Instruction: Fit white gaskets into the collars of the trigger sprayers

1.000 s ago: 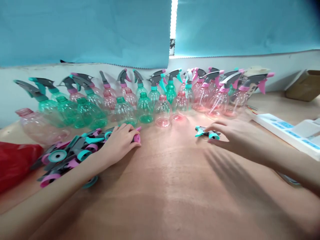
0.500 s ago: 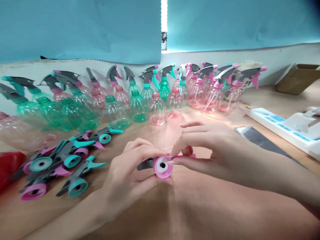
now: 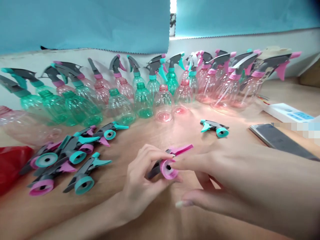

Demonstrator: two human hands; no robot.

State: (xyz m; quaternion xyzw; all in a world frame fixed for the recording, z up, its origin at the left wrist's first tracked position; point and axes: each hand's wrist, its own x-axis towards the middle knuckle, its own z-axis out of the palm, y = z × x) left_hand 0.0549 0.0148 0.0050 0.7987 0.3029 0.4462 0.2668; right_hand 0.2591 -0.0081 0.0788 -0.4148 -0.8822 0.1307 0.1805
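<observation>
Pink-grey spray head (image 3: pixel 168 175) gripped in L hand (image 3: pixel 140 178); R hand (image 3: pixel 220 170) unclenched, index tip @ collar (image 3: pixel 162 168).

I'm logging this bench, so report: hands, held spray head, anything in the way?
Left hand gripping pink-collared spray head. Right hand, index finger at its collar. Teal-collared spray head lying beyond right hand, not blocking.

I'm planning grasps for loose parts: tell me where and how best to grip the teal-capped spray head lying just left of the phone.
Probably by the grey body, between trigger and cap, pinched from above: it lies low on the table, that stretch is slim, and the cap's mouth faces the near side. The trigger juts out and might flex.
</observation>
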